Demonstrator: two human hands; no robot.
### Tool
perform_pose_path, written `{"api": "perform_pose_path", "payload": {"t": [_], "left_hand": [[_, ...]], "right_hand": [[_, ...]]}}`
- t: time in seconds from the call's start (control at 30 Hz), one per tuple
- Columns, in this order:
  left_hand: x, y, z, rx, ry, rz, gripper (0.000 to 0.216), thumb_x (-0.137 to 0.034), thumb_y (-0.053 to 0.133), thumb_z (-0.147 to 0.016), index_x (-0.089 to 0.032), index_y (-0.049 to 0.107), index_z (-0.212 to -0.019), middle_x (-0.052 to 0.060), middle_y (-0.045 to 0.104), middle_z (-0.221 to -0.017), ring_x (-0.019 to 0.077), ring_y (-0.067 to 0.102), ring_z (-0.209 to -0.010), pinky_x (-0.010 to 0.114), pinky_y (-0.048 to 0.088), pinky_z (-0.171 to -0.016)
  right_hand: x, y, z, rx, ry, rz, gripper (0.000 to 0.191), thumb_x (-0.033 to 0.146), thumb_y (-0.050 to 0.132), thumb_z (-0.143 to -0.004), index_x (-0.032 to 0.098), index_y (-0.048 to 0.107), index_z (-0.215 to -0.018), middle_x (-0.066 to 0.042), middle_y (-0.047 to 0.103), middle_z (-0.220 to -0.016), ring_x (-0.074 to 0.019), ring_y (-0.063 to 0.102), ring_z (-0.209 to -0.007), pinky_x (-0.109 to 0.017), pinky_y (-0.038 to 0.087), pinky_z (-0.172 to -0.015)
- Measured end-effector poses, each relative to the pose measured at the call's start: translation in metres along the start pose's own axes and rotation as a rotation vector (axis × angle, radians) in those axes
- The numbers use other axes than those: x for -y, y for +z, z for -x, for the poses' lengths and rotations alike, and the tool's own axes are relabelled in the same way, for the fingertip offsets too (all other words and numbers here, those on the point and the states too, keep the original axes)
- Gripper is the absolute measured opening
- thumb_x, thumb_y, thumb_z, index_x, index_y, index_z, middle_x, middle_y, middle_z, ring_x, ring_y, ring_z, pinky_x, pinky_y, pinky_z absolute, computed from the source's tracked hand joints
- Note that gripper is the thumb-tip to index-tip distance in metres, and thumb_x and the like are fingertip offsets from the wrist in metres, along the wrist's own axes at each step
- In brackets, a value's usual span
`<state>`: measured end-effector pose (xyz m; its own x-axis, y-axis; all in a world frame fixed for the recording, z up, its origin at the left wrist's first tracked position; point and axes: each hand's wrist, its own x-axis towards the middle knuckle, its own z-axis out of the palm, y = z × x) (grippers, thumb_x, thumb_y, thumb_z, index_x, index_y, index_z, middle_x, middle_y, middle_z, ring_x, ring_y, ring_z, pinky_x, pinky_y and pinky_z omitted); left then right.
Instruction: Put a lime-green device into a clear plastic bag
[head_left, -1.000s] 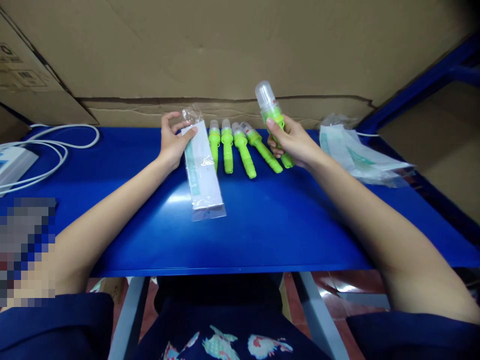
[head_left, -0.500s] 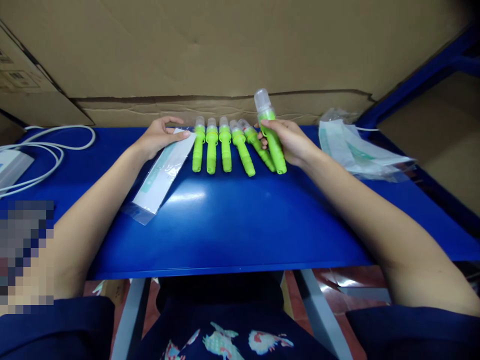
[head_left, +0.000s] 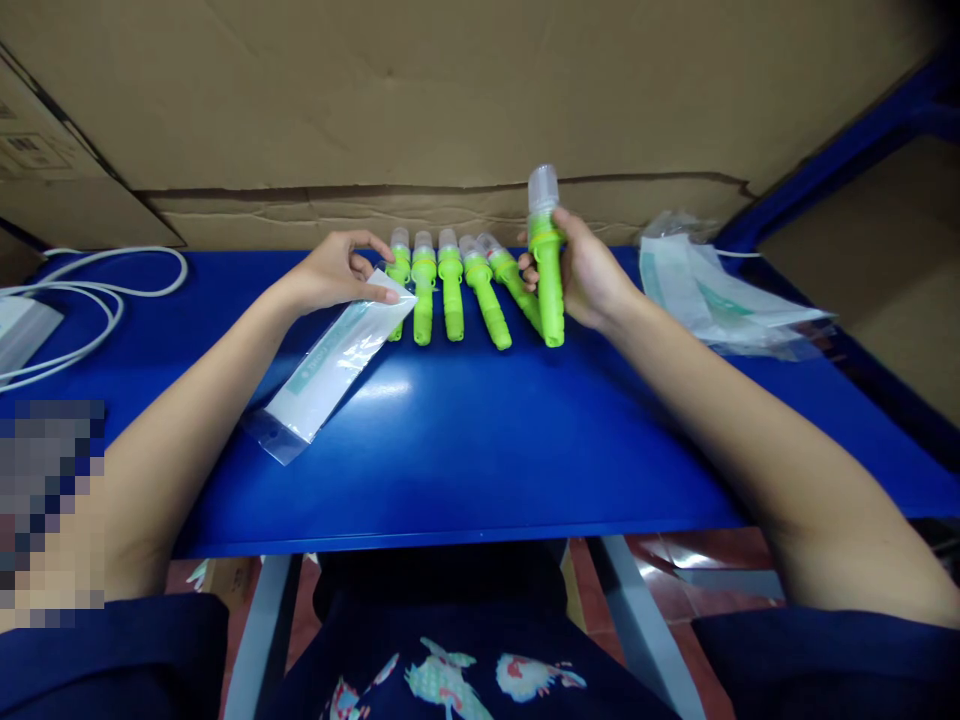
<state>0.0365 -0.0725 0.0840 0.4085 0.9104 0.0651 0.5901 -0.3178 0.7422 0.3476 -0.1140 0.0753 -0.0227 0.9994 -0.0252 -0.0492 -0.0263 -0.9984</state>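
Note:
My left hand (head_left: 341,270) pinches the upper end of a clear plastic bag (head_left: 337,360) with a white and green card inside; the bag slants down toward me. In my right hand (head_left: 592,270) is a lime-green flashlight-like stick (head_left: 551,290) with a clear ribbed cap, held upright above the table with its cap up. Between my hands lies a row of several similar green sticks (head_left: 452,300), caps pointing away from me. The bag's top corner partly covers the leftmost of them.
More clear bags with cards (head_left: 697,290) lie in a pile at the right of the blue table (head_left: 465,460). White cable (head_left: 150,290) and a white box (head_left: 26,335) are at the left. A cardboard wall (head_left: 420,100) stands behind.
My left hand has moved a little to the right with the bag, over the leftmost stick. The stick in my right hand has shifted slightly right and turned more upright.

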Motion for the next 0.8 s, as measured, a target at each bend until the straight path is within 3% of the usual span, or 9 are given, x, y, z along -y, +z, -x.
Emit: {"api": "perform_pose_path", "payload": {"t": [0.23,0.37,0.57,0.8], "left_hand": [[-0.015,0.021,0.003,-0.022,0.051,0.093,0.054,-0.027,0.091,-0.063,-0.015,0.067,-0.11,-0.003,0.059,-0.063,0.0126,0.057,-0.06,0.023,0.039,-0.059],[-0.019,0.034,0.004,-0.055,0.103,0.11,0.05,-0.023,0.091,-0.063,-0.015,0.066,-0.106,-0.005,0.054,-0.06,0.0133,0.057,-0.061,0.025,0.043,-0.065],[-0.029,0.048,0.009,0.003,0.12,0.169,0.047,-0.017,0.083,-0.067,-0.015,0.066,-0.11,-0.005,0.055,-0.058,0.0128,0.056,-0.056,0.023,0.039,-0.059],[-0.021,0.046,0.005,-0.007,0.133,0.256,0.052,-0.018,0.085,-0.066,-0.015,0.065,-0.113,-0.005,0.058,-0.059,0.0126,0.058,-0.057,0.022,0.043,-0.059]], "right_hand": [[0.003,0.013,0.01,0.058,-0.087,-0.084,0.053,0.077,0.061,-0.087,0.025,0.057,-0.087,-0.004,0.074,-0.088,-0.019,0.072,-0.086,-0.028,0.058,-0.061],[0.011,0.021,0.02,0.125,-0.11,-0.132,0.044,0.068,0.068,-0.088,0.025,0.057,-0.089,-0.003,0.076,-0.097,-0.0139,0.07,-0.077,-0.023,0.058,-0.055],[0.01,0.028,0.026,0.164,-0.054,-0.155,0.034,0.05,0.076,-0.089,0.026,0.054,-0.095,-0.001,0.075,-0.095,-0.0091,0.067,-0.068,-0.019,0.063,-0.061],[0.002,0.021,0.016,0.152,-0.155,-0.135,0.04,0.056,0.078,-0.085,0.028,0.053,-0.098,-0.002,0.075,-0.105,-0.0149,0.073,-0.089,-0.026,0.067,-0.076]]}}
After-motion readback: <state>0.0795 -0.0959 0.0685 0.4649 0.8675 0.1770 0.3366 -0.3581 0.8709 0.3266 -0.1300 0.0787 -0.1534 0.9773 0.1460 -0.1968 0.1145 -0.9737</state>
